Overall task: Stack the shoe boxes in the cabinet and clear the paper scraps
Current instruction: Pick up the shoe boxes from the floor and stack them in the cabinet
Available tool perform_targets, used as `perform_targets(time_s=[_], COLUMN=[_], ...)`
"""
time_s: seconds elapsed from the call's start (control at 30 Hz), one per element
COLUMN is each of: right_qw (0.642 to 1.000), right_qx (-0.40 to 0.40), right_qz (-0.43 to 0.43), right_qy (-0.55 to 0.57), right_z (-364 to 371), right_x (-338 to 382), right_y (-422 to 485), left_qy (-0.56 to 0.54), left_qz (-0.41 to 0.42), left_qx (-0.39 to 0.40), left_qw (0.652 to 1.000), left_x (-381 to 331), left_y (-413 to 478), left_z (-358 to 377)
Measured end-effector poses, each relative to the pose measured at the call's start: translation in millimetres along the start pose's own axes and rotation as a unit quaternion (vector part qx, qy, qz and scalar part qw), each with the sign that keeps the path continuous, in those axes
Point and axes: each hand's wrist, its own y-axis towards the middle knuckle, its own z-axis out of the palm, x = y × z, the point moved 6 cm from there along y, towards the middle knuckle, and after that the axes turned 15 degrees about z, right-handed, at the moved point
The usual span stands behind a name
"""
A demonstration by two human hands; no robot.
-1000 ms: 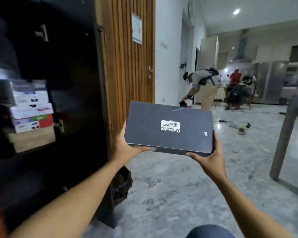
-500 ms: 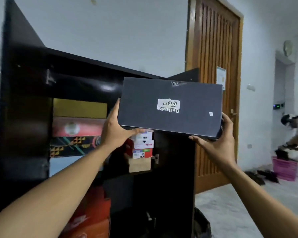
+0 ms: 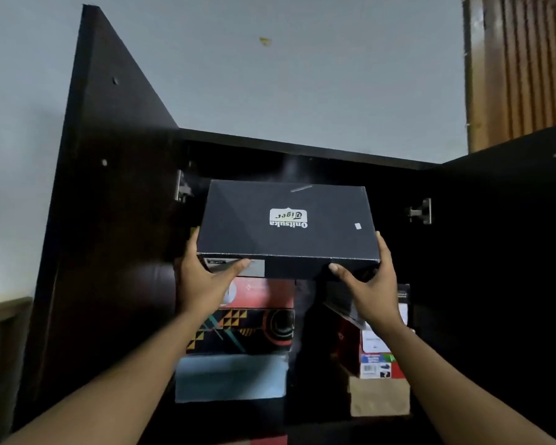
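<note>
Black cardboard with a white logo on the lid: the shoe box point(image 3: 288, 226) is held up inside the open cabinet point(image 3: 302, 148), above the left stack. The left hand point(image 3: 203, 281) grips its 9 o'clock end, thumb on the front face. The right hand point(image 3: 371, 284) grips the 3 o'clock end the same way.

At 6 o'clock below it lie a red box point(image 3: 264, 293), a patterned box point(image 3: 247, 330) and a pale blue box point(image 3: 231, 377). At 5 o'clock stands a second stack point(image 3: 376, 351).

I judge this the stacking step. Whether the box already rests on the one beneath, I cannot tell. The next move calls for a level push toward 12 o'clock, under the cabinet top, before both hands let go.
</note>
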Motion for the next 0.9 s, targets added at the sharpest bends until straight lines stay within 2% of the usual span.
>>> perform_targets(time_s=[0.17, 0.33, 0.5, 0.67, 0.8, 0.9], right_qw=[0.997, 0.993, 0.993, 0.999, 0.995, 0.99], right_qx=[-0.02, -0.065, -0.078, -0.001, 0.091, 0.11], right_qz=[0.036, 0.07, 0.079, 0.047, 0.043, 0.056], right_qy=[0.069, 0.071, 0.046, 0.02, -0.028, -0.066], right_z=[59, 95, 117, 141, 164, 182], right_x=[-24, -44, -61, -71, -79, -83], right_y=[60, 105, 136, 150, 158, 164], left_qy=[0.074, 0.113, 0.151, 0.242, 0.312, 0.328], left_qz=[0.02, 0.06, 0.102, 0.13, 0.089, 0.054], left_qx=[-0.07, -0.087, -0.03, 0.083, 0.127, 0.159], left_qw=[0.995, 0.988, 0.983, 0.958, 0.938, 0.93], left_x=[22, 41, 67, 93, 115, 128], left_y=[37, 74, 95, 101, 103, 108], left_z=[5, 24, 43, 66, 69, 73])
